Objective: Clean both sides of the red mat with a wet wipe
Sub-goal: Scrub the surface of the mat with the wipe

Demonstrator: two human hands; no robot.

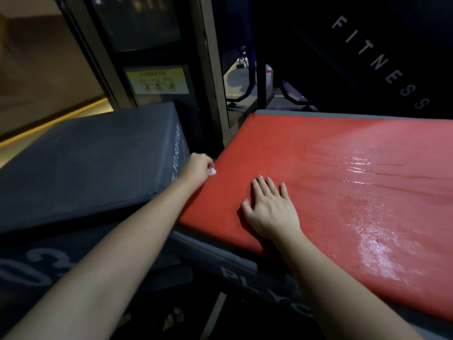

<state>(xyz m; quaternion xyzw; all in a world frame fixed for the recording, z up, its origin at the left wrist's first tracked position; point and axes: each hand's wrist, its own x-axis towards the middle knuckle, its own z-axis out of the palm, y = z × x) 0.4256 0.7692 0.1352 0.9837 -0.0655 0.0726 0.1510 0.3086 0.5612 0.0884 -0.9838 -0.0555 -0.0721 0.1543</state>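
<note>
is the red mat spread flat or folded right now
Spread flat: the red mat lies open across the grey box, with the right hand resting flat on it.

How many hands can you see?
2. The left hand curls at the left edge of the red mat, pinching a small white wet wipe; the right hand lies flat on it.

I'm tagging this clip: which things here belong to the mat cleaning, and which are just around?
Job: red mat; white wipe pinched by left hand; right hand flat on mat.
Around: dark foam box at left; yellow sign; grey box under mat.
</note>
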